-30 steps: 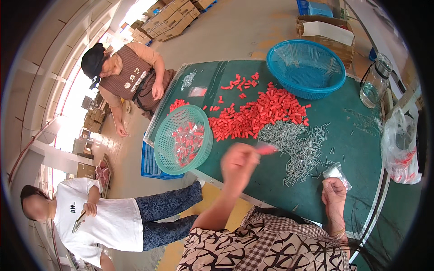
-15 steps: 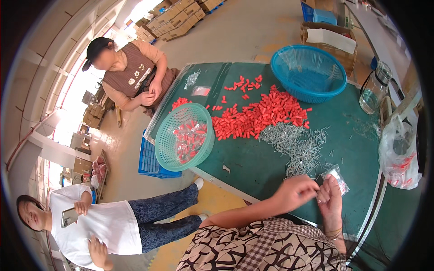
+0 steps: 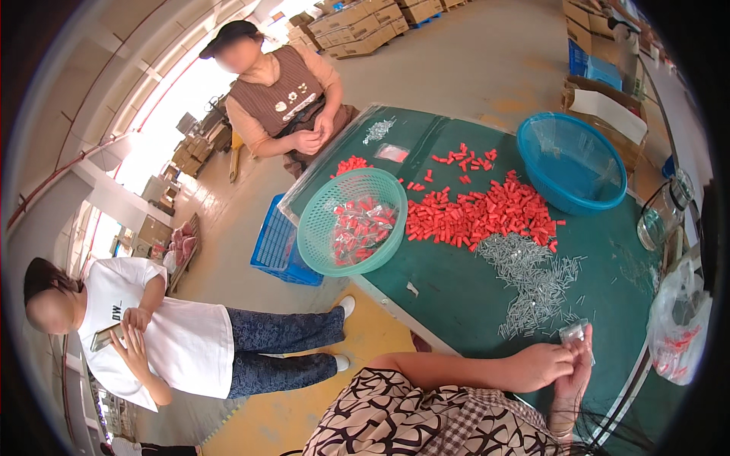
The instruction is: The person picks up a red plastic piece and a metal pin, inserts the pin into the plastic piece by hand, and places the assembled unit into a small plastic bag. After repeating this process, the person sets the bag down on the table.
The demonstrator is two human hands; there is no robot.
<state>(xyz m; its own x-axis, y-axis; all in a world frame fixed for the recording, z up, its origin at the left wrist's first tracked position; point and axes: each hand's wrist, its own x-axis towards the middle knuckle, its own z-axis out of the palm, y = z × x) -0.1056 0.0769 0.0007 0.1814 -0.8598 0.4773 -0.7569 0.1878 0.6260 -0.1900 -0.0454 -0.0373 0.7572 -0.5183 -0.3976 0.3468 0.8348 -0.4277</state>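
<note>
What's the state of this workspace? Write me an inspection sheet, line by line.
Surface: green table, scuffed toward its right side.
Job's things: red pieces heaped against loose metal pins; light-green basket with bagged red pieces; blue basin at the far side.
Clutter: white scrap near the front edge; glass jug and plastic bag at the right edge.
Hands: right hand holds a small clear bag; left hand against it, anything pinched there unclear.
Cables: nothing seen.
Surroundings: blue crate beside the table; co-worker in a brown apron; person in a white shirt with a phone; stacked cardboard boxes beyond.
</note>
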